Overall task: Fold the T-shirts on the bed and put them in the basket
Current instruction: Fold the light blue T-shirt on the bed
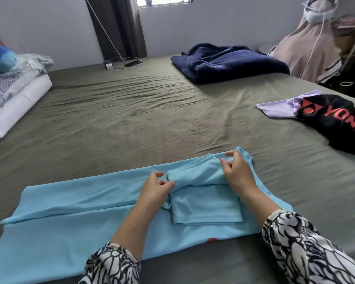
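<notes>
A light blue T-shirt (74,220) lies spread sideways across the near part of the bed, its long sides folded in. One sleeve lies folded flat on it; the other sleeve (195,173) is bunched between my hands. My left hand (158,186) pinches the sleeve's left end. My right hand (237,171) pinches its right end near the shirt's far edge. A black T-shirt with red lettering (334,121) lies unfolded at the right, on top of a lilac T-shirt (275,106). No basket is in view.
The bed has an olive-grey sheet (131,111). A navy blanket (230,62) sits at the far right. Folded white and patterned bedding (14,93) is stacked at the left. A charger and cables (121,63) lie by the far wall. Beige clothing (312,46) hangs at the right.
</notes>
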